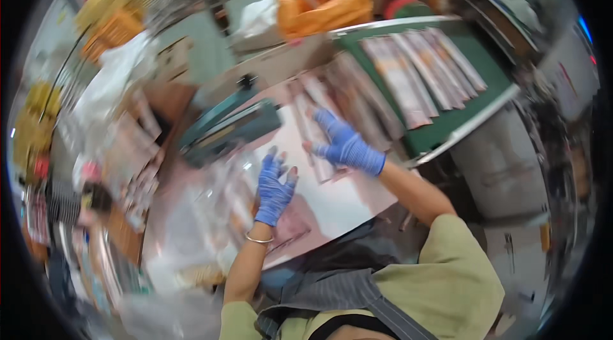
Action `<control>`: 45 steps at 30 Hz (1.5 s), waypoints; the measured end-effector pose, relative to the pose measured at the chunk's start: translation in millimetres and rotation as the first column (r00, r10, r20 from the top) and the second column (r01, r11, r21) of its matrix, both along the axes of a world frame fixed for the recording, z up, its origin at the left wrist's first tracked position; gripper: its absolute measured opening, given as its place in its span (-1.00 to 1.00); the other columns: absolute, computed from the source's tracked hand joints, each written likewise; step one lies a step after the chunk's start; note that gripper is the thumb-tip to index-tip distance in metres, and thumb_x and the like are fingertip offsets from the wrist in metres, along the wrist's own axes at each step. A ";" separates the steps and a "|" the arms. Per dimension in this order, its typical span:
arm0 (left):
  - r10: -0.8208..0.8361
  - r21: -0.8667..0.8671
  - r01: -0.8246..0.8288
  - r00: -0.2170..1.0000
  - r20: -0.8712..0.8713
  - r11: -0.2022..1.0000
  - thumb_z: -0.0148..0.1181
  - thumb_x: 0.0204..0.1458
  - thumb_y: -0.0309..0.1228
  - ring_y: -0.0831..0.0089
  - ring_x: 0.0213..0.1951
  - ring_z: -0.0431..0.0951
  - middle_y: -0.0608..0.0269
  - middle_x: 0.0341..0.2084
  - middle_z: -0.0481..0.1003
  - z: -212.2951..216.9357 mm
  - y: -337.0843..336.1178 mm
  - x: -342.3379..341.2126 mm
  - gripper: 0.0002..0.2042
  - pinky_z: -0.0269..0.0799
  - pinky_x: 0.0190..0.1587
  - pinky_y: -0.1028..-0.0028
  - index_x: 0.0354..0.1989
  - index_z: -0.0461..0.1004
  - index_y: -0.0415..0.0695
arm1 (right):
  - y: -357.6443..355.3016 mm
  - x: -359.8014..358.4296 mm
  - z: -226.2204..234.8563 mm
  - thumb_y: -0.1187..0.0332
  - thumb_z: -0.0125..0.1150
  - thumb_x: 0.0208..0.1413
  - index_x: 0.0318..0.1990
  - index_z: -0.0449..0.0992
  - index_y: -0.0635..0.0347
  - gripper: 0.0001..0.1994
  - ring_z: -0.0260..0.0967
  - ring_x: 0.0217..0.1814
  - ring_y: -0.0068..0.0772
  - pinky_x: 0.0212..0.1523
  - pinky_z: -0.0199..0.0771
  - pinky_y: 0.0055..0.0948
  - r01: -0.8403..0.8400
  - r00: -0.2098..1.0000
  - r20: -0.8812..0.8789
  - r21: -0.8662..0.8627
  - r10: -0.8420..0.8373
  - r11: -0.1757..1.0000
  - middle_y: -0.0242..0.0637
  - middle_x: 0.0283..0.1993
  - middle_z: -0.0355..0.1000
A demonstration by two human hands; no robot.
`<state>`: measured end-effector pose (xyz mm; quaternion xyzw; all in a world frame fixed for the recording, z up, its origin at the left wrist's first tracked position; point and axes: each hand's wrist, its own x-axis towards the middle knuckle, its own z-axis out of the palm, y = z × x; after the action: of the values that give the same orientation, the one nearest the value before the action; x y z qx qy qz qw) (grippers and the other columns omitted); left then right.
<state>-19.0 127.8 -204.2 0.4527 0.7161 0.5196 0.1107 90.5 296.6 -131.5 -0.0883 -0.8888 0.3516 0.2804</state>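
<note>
My left hand [276,190], in a blue striped glove with bare fingertips, is over the table beside a blurred heap of clear plastic bags [214,203]. Its fingers are apart and nothing shows between them. Farther right, my right hand [350,145] wears a matching glove, its fingers stretched out and thumb spread. Under its fingertips lies a long, slim pinkish packet [313,142]; I cannot tell whether they touch. Another pinkish packet [290,228] lies flat by my left wrist. Just beyond my left hand stands a long teal tabletop device [233,129], perhaps a bag sealer.
On the right, a green conveyor belt [415,136] with a pale edge carries several slim packets [418,75]. More packets [357,94] lie between it and the white table surface [332,209]. An orange bag [325,5] stands behind; a cardboard box [169,94] with packets sits left.
</note>
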 end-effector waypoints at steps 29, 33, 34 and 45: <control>-0.204 0.277 -0.046 0.566 0.799 0.960 0.27 -0.24 -0.45 0.41 -0.06 0.28 0.19 -0.03 0.21 -41.0 149.4 -13.3 -0.37 0.24 -0.04 0.44 0.05 0.11 -0.26 | 104.8 -12.5 -89.8 -0.23 0.14 -0.27 -0.10 0.31 0.44 -0.20 0.32 -0.21 -0.08 -0.16 0.29 -0.33 0.643 0.743 0.518 -0.378 -0.423 0.666 0.04 -0.20 0.36; -0.054 0.054 0.010 0.311 0.949 0.999 0.28 -0.25 -0.50 0.50 -0.26 0.41 0.31 -0.23 0.38 -53.0 129.4 -2.8 -0.47 0.37 -0.21 0.55 -0.04 0.23 -0.18 | 60.9 5.9 -83.9 0.06 0.06 0.01 -0.20 0.43 0.25 -0.60 0.36 -0.38 -0.48 -0.28 0.40 -0.52 0.044 0.990 0.050 -0.998 0.132 0.049 -0.28 -0.37 0.43; -0.100 0.066 0.113 0.326 0.940 0.991 0.32 -0.32 -0.51 0.51 -0.27 0.41 0.32 -0.24 0.39 -38.1 117.8 5.5 -0.38 0.38 -0.20 0.55 0.00 0.18 -0.17 | 53.0 11.7 -91.1 0.10 0.07 0.00 -0.13 0.39 0.27 -0.58 0.38 -0.30 -0.45 -0.22 0.39 -0.53 -0.015 0.992 -0.023 -0.998 0.126 -0.061 -0.26 -0.32 0.44; -0.710 0.459 0.569 0.664 0.233 0.682 0.52 -0.63 -0.25 0.36 0.23 -0.13 0.23 0.24 -0.25 51.8 15.6 8.1 0.40 -0.15 0.21 0.36 0.15 -0.74 -0.02 | -16.1 44.6 -11.7 0.11 0.52 -0.63 0.17 -0.09 0.29 0.13 -0.01 0.18 -0.36 0.18 -0.05 -0.39 -0.284 0.958 -0.061 -0.351 0.281 0.892 -0.22 0.13 0.07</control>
<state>-11.0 143.4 -152.3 0.5765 0.3653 0.6425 0.3485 135.1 280.5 -143.2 -0.0061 -0.8124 0.5442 0.2095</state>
